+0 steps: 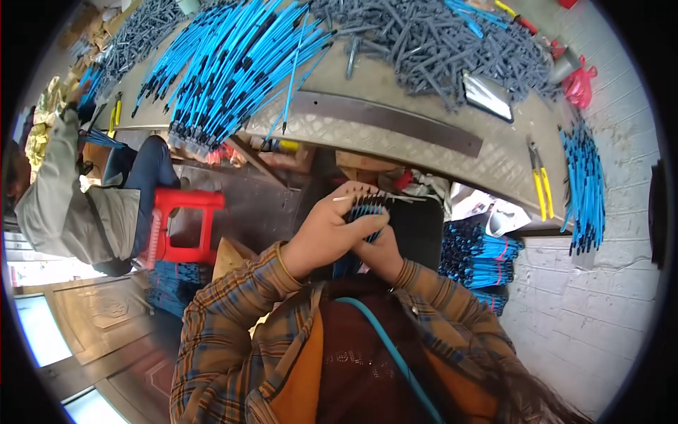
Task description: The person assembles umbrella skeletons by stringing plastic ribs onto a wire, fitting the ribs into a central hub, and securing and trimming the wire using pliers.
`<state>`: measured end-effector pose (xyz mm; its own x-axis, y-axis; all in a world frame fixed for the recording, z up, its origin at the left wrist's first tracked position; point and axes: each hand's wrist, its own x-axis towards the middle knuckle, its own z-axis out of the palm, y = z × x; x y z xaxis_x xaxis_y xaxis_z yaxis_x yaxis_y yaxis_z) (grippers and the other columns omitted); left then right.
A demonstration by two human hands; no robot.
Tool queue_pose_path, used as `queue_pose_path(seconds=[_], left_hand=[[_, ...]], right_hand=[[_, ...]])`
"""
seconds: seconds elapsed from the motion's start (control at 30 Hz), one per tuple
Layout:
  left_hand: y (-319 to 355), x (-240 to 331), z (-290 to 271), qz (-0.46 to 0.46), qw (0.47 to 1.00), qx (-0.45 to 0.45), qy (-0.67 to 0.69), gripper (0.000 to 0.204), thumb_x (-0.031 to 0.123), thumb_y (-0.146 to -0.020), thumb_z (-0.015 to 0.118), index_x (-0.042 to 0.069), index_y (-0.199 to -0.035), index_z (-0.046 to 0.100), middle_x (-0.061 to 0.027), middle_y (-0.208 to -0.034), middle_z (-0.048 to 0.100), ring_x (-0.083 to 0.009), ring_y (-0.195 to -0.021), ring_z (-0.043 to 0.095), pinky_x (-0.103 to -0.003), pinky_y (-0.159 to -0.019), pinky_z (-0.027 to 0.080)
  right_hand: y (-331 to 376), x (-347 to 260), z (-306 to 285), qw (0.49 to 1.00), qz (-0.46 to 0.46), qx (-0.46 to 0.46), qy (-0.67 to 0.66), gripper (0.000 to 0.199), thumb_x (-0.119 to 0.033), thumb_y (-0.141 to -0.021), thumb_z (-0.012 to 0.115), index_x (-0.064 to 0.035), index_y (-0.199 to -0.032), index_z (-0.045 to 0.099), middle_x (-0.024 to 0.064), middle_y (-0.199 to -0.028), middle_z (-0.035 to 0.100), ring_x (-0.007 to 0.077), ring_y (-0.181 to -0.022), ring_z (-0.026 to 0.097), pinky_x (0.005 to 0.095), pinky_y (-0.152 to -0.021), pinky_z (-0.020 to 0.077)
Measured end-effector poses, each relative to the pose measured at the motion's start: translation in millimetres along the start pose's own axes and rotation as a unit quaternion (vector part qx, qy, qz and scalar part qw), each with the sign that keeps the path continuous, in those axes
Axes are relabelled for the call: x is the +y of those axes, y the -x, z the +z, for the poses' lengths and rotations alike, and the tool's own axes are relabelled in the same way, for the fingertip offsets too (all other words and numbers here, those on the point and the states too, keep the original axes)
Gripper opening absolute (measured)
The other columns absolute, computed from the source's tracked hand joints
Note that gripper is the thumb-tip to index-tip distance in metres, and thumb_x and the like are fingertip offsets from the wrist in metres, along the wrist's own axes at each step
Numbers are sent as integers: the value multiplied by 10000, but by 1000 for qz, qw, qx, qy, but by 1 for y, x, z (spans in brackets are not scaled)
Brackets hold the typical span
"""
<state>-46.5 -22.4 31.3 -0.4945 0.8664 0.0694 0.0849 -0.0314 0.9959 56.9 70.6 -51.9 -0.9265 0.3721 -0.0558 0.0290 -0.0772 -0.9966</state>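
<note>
I hold a small bundle of blue rods with black tips upright in front of my chest, below the table edge. My left hand wraps around the bundle from the left, and its fingertips pinch a thin pale stick that lies across the black tips. My right hand grips the lower part of the bundle from the right, partly hidden behind the left hand. Both sleeves are plaid.
The checker-plate table carries a big fan of blue rods, a heap of grey pieces, a flat metal bar and yellow-handled pliers. Tied blue bundles lie at right. A person sits by a red stool.
</note>
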Motion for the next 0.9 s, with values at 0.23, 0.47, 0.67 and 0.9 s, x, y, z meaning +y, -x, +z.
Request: queue_pose_path(seconds=[0.23, 0.47, 0.67, 0.9], left_hand=[[21, -19, 23, 87, 965, 204, 141, 282, 77, -811, 585, -13, -1073, 532, -58, -1038, 542, -150, -928, 524, -282, -848, 409], [6, -28, -13, -50, 950, 241, 194, 140, 98, -848, 571, 13, -959, 568, -30, -888, 570, -81, -778, 519, -217, -692, 420], [2, -37, -25, -41, 969, 212, 117, 105, 127, -864, 567, 27, -889, 587, 11, -732, 563, -45, -660, 505, -173, -582, 408], [5, -31, -25, -44, 970, 196, 137, 69, 85, -850, 566, 29, -886, 578, -17, -776, 595, -72, -685, 544, -185, -629, 429]], right_hand=[[-10, 8, -1, 990, 85, -10, -112, 206, -213, -811, 642, -27, -891, 605, 11, -791, 618, 60, -713, 549, 223, -616, 456], [-13, -2, 6, 979, 124, -45, -153, 232, -244, -850, 594, -22, -916, 588, 36, -792, 618, 108, -727, 590, 251, -629, 488], [-12, 1, 8, 982, 150, -42, -103, 283, -298, -841, 604, -22, -897, 585, 47, -764, 611, 114, -691, 596, 248, -591, 489], [-11, 3, 9, 982, 123, -36, -139, 276, -299, -840, 605, -27, -881, 583, 45, -759, 615, 107, -672, 594, 240, -571, 485]])
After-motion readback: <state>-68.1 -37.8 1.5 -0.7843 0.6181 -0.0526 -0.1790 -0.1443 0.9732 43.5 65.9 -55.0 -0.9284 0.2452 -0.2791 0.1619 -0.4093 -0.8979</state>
